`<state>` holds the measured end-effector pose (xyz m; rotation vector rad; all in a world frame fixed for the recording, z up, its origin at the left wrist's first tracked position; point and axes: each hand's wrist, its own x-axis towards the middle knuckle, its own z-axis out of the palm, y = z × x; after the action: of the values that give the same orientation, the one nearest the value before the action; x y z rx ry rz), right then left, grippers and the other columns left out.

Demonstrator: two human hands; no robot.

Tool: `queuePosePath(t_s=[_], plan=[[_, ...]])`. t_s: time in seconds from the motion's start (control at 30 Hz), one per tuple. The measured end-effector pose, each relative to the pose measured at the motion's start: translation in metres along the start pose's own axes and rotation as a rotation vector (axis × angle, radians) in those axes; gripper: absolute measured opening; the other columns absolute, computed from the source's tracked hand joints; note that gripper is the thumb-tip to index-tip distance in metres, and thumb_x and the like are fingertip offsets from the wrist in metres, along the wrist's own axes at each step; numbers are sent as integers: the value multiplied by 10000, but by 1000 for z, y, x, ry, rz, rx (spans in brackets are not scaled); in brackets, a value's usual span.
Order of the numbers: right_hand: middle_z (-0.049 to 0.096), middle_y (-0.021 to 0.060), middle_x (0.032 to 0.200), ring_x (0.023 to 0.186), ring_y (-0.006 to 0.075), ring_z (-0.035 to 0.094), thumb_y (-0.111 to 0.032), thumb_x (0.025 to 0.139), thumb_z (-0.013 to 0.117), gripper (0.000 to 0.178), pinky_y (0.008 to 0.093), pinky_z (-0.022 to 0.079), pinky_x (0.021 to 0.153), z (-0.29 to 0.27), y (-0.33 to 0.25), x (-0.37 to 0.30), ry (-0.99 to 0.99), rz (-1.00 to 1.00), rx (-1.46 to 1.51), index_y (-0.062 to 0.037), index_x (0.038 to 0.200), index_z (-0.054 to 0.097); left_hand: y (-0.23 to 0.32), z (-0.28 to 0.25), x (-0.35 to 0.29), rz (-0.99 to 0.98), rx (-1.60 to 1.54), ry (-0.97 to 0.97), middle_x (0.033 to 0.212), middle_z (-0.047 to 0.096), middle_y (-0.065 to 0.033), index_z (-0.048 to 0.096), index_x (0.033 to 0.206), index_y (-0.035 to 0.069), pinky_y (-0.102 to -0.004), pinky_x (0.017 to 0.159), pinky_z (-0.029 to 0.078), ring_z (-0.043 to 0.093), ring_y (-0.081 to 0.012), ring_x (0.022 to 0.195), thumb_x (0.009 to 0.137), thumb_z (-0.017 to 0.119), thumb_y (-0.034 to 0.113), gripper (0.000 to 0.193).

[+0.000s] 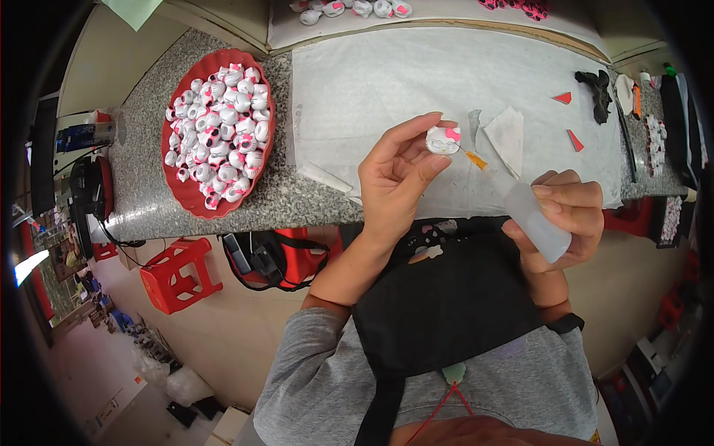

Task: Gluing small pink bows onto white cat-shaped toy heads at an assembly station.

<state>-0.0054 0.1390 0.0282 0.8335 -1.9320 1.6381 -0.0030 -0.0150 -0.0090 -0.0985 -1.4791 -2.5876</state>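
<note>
Between the thumb and fingers of my left hand [401,162] is a small white cat-head figurine [442,140] with a pink bow. My right hand [569,212] grips a translucent squeeze bottle [537,219] with an orange needle tip [476,160]. The thin needle points at the figurine's lower right edge; I cannot tell whether it touches. Both hands are raised above the front edge of the paper-covered worktop [372,89]. Left of them stands a red scalloped tray [167,145] heaped with many similar white and pink figurines [219,126].
On the paper lie a folded white sheet [506,141], two red triangular scraps [574,140] and a crumpled black cloth [595,93]. More figurines [361,9] sit on the shelf at the back. A red stool [178,275] and a black bag [260,256] stand below the counter at left.
</note>
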Motion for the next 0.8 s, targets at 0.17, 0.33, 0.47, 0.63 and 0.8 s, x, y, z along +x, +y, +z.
queuePosePath(t_s=[0.17, 0.33, 0.47, 0.63, 0.8], plan=[[478, 74, 786, 575, 138, 452, -71, 559, 699, 372, 254, 395, 528, 2, 0, 1, -7, -9, -4, -66, 839, 454, 0, -1, 0, -10, -1, -9, 996, 489, -170, 408, 1065, -34, -304, 787, 410, 504, -193, 889, 700, 538, -30, 388], [477, 75, 784, 574, 137, 451, -69, 556, 700, 376, 252, 394, 527, 2, -1, 1, -16, -7, -2, -67, 839, 453, 0, -1, 0, -23, -5, -13, 996, 490, -170, 409, 1065, -35, -301, 784, 413, 505, -191, 885, 699, 533, -38, 387], [477, 75, 782, 573, 138, 451, -64, 549, 701, 377, 250, 394, 526, 2, -1, 0, -30, 6, 10, -66, 835, 455, -1, -2, 0, -24, 4, -12, 991, 492, -167, 409, 1067, -34, -297, 782, 412, 506, -187, 878, 696, 533, -44, 391], [480, 75, 780, 571, 137, 453, -63, 548, 701, 375, 248, 394, 526, 2, 0, 1, -23, 1, 6, -64, 832, 457, -4, -3, -1, 25, 74, -24, 987, 495, -160, 418, 1061, -33, -268, 777, 397, 500, -178, 882, 691, 538, -52, 389], [480, 75, 781, 570, 137, 452, -67, 546, 705, 375, 248, 396, 526, 4, -1, 0, -23, 8, 0, -64, 826, 457, -5, -6, -1, 103, 240, -55, 989, 480, -147, 448, 1030, -42, -262, 785, 381, 480, -183, 911, 680, 545, -65, 364]])
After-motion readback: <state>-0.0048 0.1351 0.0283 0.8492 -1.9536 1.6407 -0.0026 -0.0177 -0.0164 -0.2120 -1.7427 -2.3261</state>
